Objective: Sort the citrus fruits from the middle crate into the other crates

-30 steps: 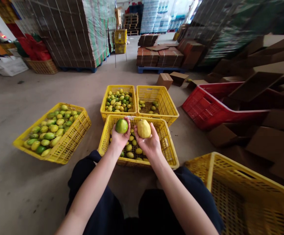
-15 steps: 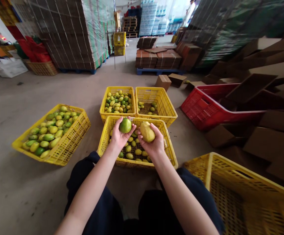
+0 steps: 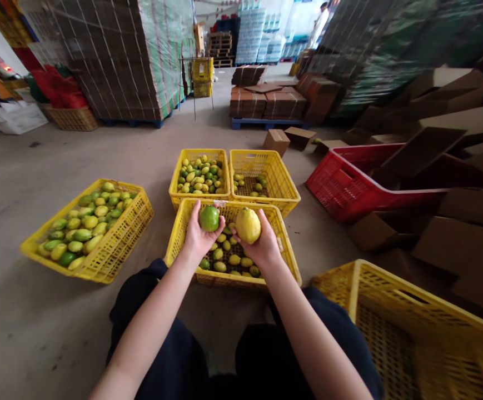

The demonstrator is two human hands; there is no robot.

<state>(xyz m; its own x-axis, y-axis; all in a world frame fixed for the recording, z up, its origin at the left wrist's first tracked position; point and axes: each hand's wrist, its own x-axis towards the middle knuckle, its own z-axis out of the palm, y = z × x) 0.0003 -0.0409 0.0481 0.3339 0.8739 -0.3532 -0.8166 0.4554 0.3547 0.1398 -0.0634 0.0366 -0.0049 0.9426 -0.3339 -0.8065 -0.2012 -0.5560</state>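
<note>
My left hand is closed round a green lemon. In my right hand sits a larger, knobbly yellow lemon, gripped by the fingers. Both hands are over the near yellow crate, a little apart from each other. Loose lemons, mostly yellow-green, lie on that crate's floor; my hands and forearms hide part of them. Just behind stand two more crates side by side: the left one holds many green and yellow lemons, the right one only several.
A tilted yellow crate full of lemons rests on the floor at left. At lower right stands another yellow crate. A red crate and a heap of cardboard boxes fill the right side. Farther back, a person stands near wrapped pallets.
My hands have moved slightly apart, the left one a little to the left. The yellow lemon has turned in my right hand, so that its end points up. Both lemons stay held.
</note>
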